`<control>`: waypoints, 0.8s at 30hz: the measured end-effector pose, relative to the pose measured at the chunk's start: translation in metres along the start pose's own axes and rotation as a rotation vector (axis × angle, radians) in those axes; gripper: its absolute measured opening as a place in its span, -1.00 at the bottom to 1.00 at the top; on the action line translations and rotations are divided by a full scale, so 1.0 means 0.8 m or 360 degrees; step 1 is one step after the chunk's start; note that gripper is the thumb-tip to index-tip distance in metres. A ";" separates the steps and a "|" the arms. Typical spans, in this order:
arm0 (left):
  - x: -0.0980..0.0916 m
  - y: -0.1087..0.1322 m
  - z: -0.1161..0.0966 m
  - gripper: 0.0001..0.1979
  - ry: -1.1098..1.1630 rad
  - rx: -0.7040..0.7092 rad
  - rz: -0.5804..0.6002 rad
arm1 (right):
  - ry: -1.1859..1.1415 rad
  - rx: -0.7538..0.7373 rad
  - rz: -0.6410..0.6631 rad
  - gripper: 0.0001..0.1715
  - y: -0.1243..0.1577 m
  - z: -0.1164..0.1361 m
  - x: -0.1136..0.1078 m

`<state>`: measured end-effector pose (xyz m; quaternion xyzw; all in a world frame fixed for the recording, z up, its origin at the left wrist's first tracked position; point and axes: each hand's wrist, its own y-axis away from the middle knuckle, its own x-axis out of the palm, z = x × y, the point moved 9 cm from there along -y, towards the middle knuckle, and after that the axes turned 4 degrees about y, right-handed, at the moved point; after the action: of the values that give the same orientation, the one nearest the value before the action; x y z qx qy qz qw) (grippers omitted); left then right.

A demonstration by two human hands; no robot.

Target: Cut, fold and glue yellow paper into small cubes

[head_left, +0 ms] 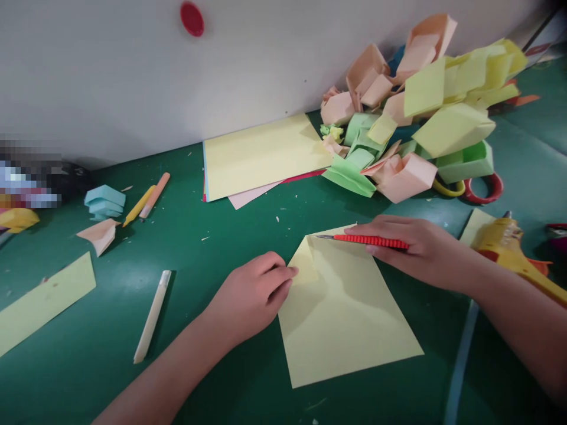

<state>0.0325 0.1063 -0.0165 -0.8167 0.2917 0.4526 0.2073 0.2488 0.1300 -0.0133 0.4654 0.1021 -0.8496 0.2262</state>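
A pale yellow sheet of paper lies on the green table in front of me, its upper left corner folded over into a small flap. My left hand is closed at the sheet's left edge, thumb and fingertips pinching the folded part. In my right hand is a slim red tool with a ribbed handle and a thin pointed metal tip; its exact kind is unclear. That tip touches or hovers just over the paper near the top of the fold.
Folded paper boxes pile up at the back right, above red scissor-like handles. A yellow glue gun lies by my right forearm. Stacked paper rests against the wall. At left are a white rolled stick and a paper strip.
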 end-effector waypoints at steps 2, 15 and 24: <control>-0.002 -0.001 -0.003 -0.76 0.0006 0.0097 -0.0008 | 0.0014 -0.0005 -0.0007 -0.53 0.000 0.000 0.000; -0.002 0.008 0.010 -0.40 -0.0188 0.0411 0.0435 | 0.0008 0.0019 -0.0120 -0.56 0.003 -0.017 0.003; 0.001 0.005 0.019 -0.49 -0.0258 0.0429 0.0391 | -0.0113 -0.0158 0.0045 -0.55 0.004 0.007 0.012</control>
<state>0.0205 0.1122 -0.0255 -0.7008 0.4294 0.4956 0.2809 0.2416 0.1226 -0.0185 0.4246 0.1294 -0.8562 0.2644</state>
